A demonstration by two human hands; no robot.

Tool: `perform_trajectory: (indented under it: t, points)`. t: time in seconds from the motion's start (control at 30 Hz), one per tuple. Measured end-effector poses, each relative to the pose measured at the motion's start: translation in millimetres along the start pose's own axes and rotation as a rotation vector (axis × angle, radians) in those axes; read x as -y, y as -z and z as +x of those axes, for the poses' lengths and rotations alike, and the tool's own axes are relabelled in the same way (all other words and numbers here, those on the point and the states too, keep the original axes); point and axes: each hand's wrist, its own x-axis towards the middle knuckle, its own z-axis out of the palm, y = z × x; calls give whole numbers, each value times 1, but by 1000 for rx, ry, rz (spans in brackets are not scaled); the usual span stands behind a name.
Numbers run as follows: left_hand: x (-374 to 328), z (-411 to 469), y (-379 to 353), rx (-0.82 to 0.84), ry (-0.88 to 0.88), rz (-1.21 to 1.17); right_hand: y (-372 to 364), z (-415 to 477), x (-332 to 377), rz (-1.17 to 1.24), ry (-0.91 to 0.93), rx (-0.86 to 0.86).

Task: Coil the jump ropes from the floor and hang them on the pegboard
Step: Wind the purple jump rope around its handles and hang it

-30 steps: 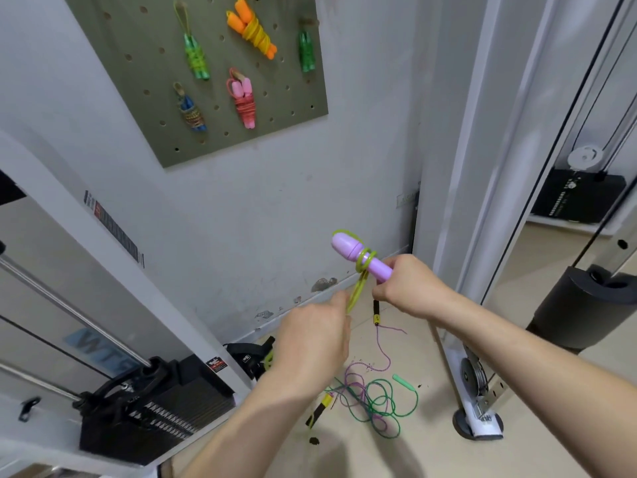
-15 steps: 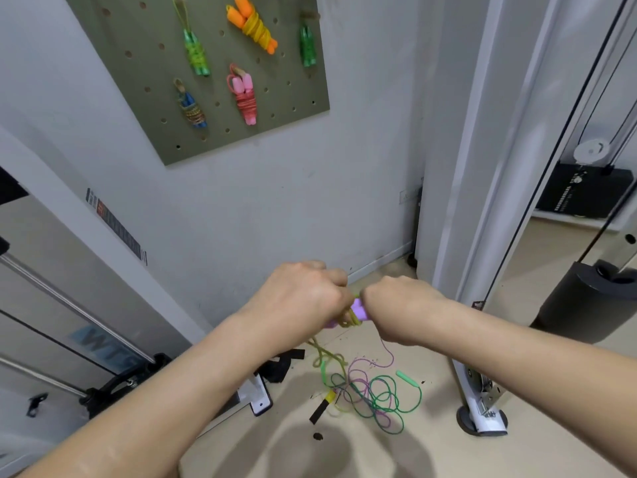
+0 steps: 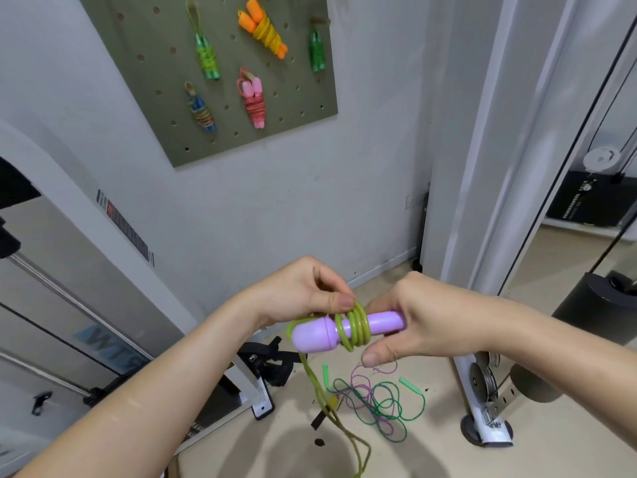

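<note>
Moved: purple handle (image 3: 312, 334) now level.
Right grip (image 3: 431, 322): clasps handle's end.
Left grip (image 3: 300, 298): pinches green rope (image 3: 358, 327) at coils.

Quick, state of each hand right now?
Left hand: closed, pinching the yellow-green rope where it wraps the purple handle.
Right hand: closed, gripping the purple handle's other end.

One camera, head-worn, wide-angle. Faces forward and down, over both forearms. Left hand (image 3: 303, 298) and right hand (image 3: 424, 322) very near, lower centre. Wall (image 3: 275, 201) ahead, pegboard (image 3: 162, 36) upper left, farther off. Floor (image 3: 431, 450) beneath hands. Frame (image 3: 499, 167) leans at right edge.
</note>
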Motion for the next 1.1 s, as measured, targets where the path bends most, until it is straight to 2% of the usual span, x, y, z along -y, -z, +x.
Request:
perform_trajectory:
  t: [0.07,0.2,0.27,0.33,0.43,0.53,0.63,0.7,0.8,0.87,1.0,1.1]
  points:
    - [5,2,0,-2,40,-119,-1,2,2,197,40,-40]
    - [29,10,-10,-180,129,-428,-8,10,4,569,38,-184]
    - [34,11,-20,-120,41,-520,-10,14,3,662,-20,-218]
    - [33,10,-28,-136,38,-633,-11,17,2,695,-64,-241]
    - [42,8,-38,-211,21,-640,-19,22,1,752,-98,-298]
    - [48,4,-50,-381,3,-587,-24,31,-5,812,-164,-393]
    - [52,-4,-62,-498,49,-420,-21,41,-18,865,-273,-516]
    - [56,-8,-68,-543,78,-236,-21,47,-26,815,-318,-541]
    - [57,-10,-68,-674,65,271,-28,57,-33,670,-393,-550]
    - [54,-12,-64,-740,19,529,-30,61,-33,554,-421,-557]
    - [50,-14,-63,-699,-110,951,-28,68,-35,316,-457,-512]
    - [43,-16,-63,-627,-257,1179,-28,72,-36,255,-481,-427]
